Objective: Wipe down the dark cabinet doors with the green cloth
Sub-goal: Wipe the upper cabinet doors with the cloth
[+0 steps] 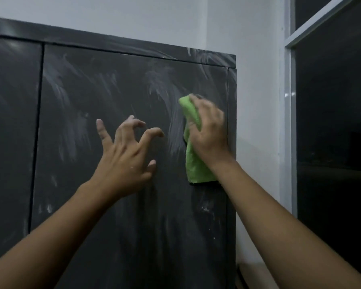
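Observation:
A dark cabinet fills the view, its right door (113,97) streaked with whitish smears. My right hand (208,130) grips the green cloth (194,161) and presses it against the door near its right edge; the cloth hangs down below my wrist. My left hand (125,153) is at the middle of the same door, its fingers bent like claws with the fingertips on or just off the surface, holding nothing. The left door (10,122) shows at the left, past a vertical gap.
A white wall (256,101) stands right of the cabinet. Further right is a dark window (333,142) with a white frame. A pale floor strip (254,272) shows at the cabinet's lower right corner.

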`<action>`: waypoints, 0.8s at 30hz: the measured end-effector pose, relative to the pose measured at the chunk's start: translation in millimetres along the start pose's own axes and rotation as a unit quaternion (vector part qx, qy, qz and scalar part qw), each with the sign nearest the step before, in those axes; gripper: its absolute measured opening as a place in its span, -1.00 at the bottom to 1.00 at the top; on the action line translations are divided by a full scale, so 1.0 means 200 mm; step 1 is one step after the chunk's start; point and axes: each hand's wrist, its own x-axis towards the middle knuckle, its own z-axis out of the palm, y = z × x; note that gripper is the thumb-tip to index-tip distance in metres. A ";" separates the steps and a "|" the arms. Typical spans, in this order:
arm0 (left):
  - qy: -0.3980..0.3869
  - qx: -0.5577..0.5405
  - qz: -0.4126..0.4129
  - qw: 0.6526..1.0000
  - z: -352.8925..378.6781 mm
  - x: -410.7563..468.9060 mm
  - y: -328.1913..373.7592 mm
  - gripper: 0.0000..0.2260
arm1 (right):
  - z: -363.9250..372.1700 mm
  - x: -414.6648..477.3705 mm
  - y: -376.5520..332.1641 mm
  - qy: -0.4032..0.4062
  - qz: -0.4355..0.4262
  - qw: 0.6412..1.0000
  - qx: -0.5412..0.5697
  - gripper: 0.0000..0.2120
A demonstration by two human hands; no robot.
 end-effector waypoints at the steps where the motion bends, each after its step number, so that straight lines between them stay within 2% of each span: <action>1: -0.004 -0.006 0.003 1.000 0.00 0.02 -0.02 -0.41 | 0.05 0.00 0.03 -0.034 -0.039 0.998 -0.048 -0.51; 3: -0.006 -0.012 0.004 1.000 0.01 0.04 -0.05 -0.43 | 0.11 -0.01 0.07 -0.064 -0.089 0.989 -0.104 -0.52; 9: -0.007 -0.057 -0.034 0.998 0.03 0.09 -0.08 -0.55 | 0.11 -0.09 0.13 -0.099 -0.204 0.971 -0.072 -0.52; 13: 0.028 -0.059 -0.058 0.996 0.02 0.11 -0.11 -0.63 | 0.07 -0.15 0.19 -0.166 -0.326 0.929 -0.057 -0.62; 16: 0.028 -0.015 -0.042 0.999 0.02 0.14 -0.12 -0.53 | 0.06 -0.17 0.22 -0.186 -0.370 0.909 -0.051 -0.66; 19: 0.014 0.001 -0.033 0.999 0.02 0.15 -0.14 -0.51 | 0.08 -0.16 0.22 -0.134 -0.314 0.937 -0.076 -0.61; 22: 0.009 0.003 -0.014 1.000 0.02 0.15 -0.17 -0.53 | 0.11 -0.10 0.18 -0.025 -0.136 0.985 -0.107 -0.59; 24: 0.013 -0.001 0.003 1.000 0.03 0.16 -0.20 -0.54 | 0.14 -0.03 0.13 0.017 -0.053 0.995 -0.080 -0.62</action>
